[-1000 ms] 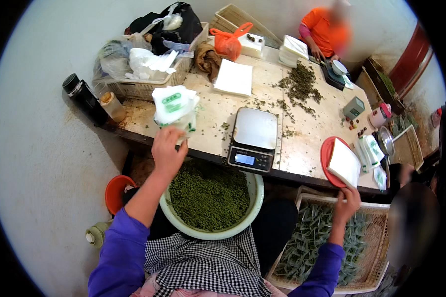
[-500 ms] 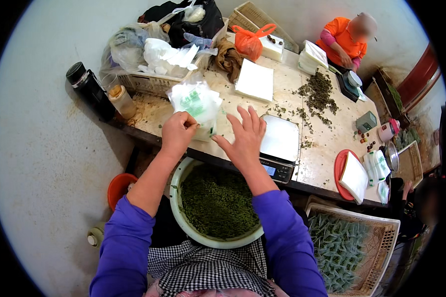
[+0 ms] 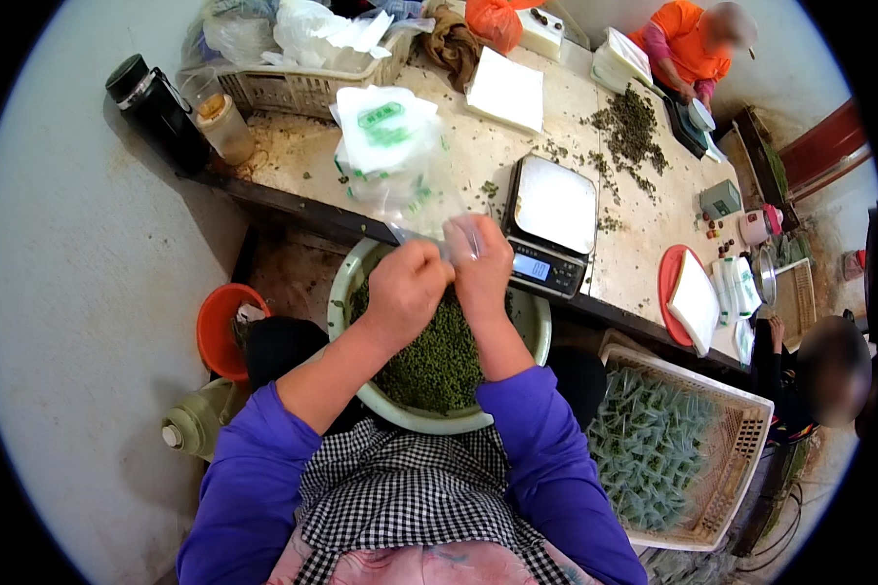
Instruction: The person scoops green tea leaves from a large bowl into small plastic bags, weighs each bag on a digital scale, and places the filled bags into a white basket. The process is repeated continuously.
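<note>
Both my hands are close together over the near edge of the table, above a pale round basin (image 3: 344, 283) of small green buds or leaf bits. My left hand (image 3: 405, 291) is closed in a pinch on the edge of a clear plastic bag (image 3: 429, 210). Beside it, my right hand (image 3: 480, 265) is closed on the same bag, with film showing around its fingers. The bag stretches back toward a stack of white bags with green print (image 3: 385, 132). Just right of my right hand stands a digital scale (image 3: 556, 207) with a bare metal plate.
A basket (image 3: 307, 90) of plastic bags, a black flask (image 3: 156, 112) and a jar (image 3: 226, 132) stand at the left. Dried green bits (image 3: 629, 132) lie scattered farther back. At right is a crate (image 3: 746, 429) of filled bags (image 3: 649, 448). Two other people sit around the table.
My hands have come together and nearer to me, drawing a clear bag from the stack. My right hand, spread before, is now closed on it. The view has shifted.
</note>
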Demonstrator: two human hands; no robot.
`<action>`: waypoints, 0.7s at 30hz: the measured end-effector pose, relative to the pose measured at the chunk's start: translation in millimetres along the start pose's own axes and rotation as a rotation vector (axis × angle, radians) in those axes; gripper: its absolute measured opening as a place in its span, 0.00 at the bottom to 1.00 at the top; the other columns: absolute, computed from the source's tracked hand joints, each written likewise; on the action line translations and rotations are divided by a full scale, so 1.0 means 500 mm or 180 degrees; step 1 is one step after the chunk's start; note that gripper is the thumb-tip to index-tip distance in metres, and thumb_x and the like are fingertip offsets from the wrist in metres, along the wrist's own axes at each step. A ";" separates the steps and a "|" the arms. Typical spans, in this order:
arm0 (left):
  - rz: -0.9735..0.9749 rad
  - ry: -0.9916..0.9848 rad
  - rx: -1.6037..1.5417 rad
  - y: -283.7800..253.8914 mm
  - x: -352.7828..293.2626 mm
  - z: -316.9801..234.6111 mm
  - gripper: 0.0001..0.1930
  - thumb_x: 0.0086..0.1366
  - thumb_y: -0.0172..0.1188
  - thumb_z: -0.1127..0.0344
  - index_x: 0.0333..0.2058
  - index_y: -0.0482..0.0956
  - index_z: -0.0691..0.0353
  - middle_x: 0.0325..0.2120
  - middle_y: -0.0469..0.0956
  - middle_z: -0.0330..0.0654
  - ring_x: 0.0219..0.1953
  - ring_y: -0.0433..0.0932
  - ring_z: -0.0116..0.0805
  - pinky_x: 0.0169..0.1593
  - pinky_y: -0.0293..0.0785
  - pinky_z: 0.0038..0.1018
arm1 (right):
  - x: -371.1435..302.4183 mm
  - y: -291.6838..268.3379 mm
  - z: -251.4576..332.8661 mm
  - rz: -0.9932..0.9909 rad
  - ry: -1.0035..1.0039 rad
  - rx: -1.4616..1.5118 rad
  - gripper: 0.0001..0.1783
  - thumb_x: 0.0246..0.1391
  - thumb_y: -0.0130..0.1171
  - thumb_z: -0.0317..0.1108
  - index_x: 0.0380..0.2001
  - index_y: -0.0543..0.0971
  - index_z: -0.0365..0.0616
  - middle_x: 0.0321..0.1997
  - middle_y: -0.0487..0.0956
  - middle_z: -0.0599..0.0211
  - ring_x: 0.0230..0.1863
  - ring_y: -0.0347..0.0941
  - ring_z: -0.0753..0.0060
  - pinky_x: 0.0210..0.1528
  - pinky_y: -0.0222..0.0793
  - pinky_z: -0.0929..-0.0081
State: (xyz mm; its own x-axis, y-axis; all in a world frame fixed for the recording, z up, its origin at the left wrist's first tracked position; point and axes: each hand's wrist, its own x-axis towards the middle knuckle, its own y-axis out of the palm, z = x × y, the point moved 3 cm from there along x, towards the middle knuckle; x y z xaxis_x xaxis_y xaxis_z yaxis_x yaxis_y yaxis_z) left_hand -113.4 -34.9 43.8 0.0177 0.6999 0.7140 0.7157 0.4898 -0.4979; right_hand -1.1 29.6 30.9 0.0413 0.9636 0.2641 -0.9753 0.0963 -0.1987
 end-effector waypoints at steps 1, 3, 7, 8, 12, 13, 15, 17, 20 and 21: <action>0.0408 0.0214 0.0148 -0.001 -0.031 -0.008 0.10 0.45 0.66 0.76 0.28 0.76 0.60 0.32 0.74 0.44 0.30 0.76 0.42 0.32 0.72 0.33 | -0.020 -0.023 -0.022 0.0050 0.0006 -0.0441 0.06 0.53 0.64 0.29 0.32 0.80 0.37 0.25 0.80 0.61 0.25 0.74 0.75 0.32 0.72 0.75; 0.0840 0.0550 0.0481 -0.007 -0.068 -0.044 0.11 0.46 0.67 0.70 0.30 0.77 0.59 0.35 0.74 0.42 0.33 0.76 0.41 0.35 0.72 0.32 | -0.075 -0.058 -0.053 0.0305 0.0051 -0.0645 0.06 0.53 0.63 0.28 0.32 0.80 0.37 0.24 0.80 0.62 0.25 0.75 0.75 0.31 0.72 0.74; 0.1434 0.0882 0.0609 -0.011 -0.130 -0.079 0.14 0.47 0.65 0.64 0.35 0.79 0.57 0.38 0.74 0.39 0.38 0.74 0.39 0.39 0.71 0.30 | -0.167 -0.114 -0.136 0.1409 0.0743 -0.0635 0.06 0.54 0.64 0.28 0.33 0.80 0.38 0.24 0.80 0.67 0.25 0.76 0.76 0.30 0.73 0.75; 0.1778 0.0840 0.0492 -0.024 -0.152 -0.075 0.13 0.49 0.63 0.65 0.35 0.78 0.57 0.36 0.74 0.38 0.39 0.72 0.38 0.40 0.70 0.31 | -0.181 -0.122 -0.147 0.1993 0.1057 -0.0429 0.07 0.54 0.64 0.29 0.34 0.80 0.38 0.26 0.81 0.67 0.26 0.77 0.76 0.31 0.73 0.75; 0.2226 0.0409 0.0464 -0.052 -0.226 -0.030 0.10 0.49 0.67 0.66 0.31 0.76 0.58 0.30 0.73 0.38 0.34 0.74 0.37 0.36 0.72 0.31 | -0.186 -0.141 -0.200 0.2636 0.1378 0.0552 0.20 0.55 0.67 0.39 0.46 0.79 0.38 0.37 0.83 0.64 0.40 0.78 0.73 0.44 0.74 0.74; 0.1974 0.0212 0.0468 -0.055 -0.225 -0.026 0.10 0.48 0.67 0.67 0.29 0.77 0.58 0.29 0.73 0.38 0.33 0.74 0.38 0.35 0.73 0.31 | -0.170 -0.138 -0.218 0.2418 0.1376 0.0747 0.22 0.54 0.68 0.41 0.48 0.79 0.37 0.39 0.83 0.63 0.42 0.78 0.73 0.47 0.74 0.73; 0.1493 -0.0115 0.0429 -0.050 -0.216 -0.019 0.09 0.47 0.68 0.70 0.27 0.77 0.59 0.28 0.74 0.39 0.31 0.74 0.38 0.33 0.73 0.31 | -0.125 -0.145 -0.322 0.1534 0.0802 -0.1271 0.35 0.50 0.67 0.55 0.54 0.77 0.42 0.53 0.79 0.52 0.54 0.75 0.49 0.57 0.70 0.57; 0.1348 -0.0456 0.0546 -0.051 -0.199 -0.025 0.10 0.47 0.67 0.73 0.29 0.77 0.61 0.28 0.71 0.41 0.33 0.73 0.42 0.35 0.73 0.33 | -0.100 -0.107 -0.354 0.1460 0.0271 -0.2438 0.40 0.47 0.66 0.60 0.57 0.75 0.44 0.57 0.76 0.48 0.60 0.69 0.43 0.63 0.63 0.54; 0.1099 -0.0922 0.0571 -0.045 -0.191 -0.015 0.11 0.47 0.70 0.75 0.29 0.76 0.63 0.31 0.71 0.43 0.34 0.74 0.43 0.35 0.74 0.35 | -0.128 -0.046 -0.344 0.1612 0.0036 -0.2819 0.41 0.44 0.68 0.59 0.57 0.74 0.47 0.59 0.74 0.50 0.61 0.68 0.45 0.63 0.63 0.53; 0.1060 -0.1152 0.0471 -0.043 -0.194 -0.010 0.11 0.47 0.70 0.76 0.29 0.76 0.64 0.32 0.71 0.44 0.34 0.74 0.44 0.35 0.75 0.35 | -0.135 -0.036 -0.336 0.1870 0.0020 -0.2488 0.40 0.42 0.69 0.56 0.57 0.75 0.48 0.58 0.75 0.52 0.60 0.69 0.47 0.61 0.64 0.54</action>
State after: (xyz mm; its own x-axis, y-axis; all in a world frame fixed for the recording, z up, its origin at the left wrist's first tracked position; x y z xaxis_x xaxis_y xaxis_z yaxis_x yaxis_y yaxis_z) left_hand -126.7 -115.8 -12.2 -0.0338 0.9528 0.3017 0.6054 0.2597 -0.7524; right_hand 50.0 4.9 -142.0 -0.4018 0.9121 -0.0814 -0.4223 -0.2635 -0.8673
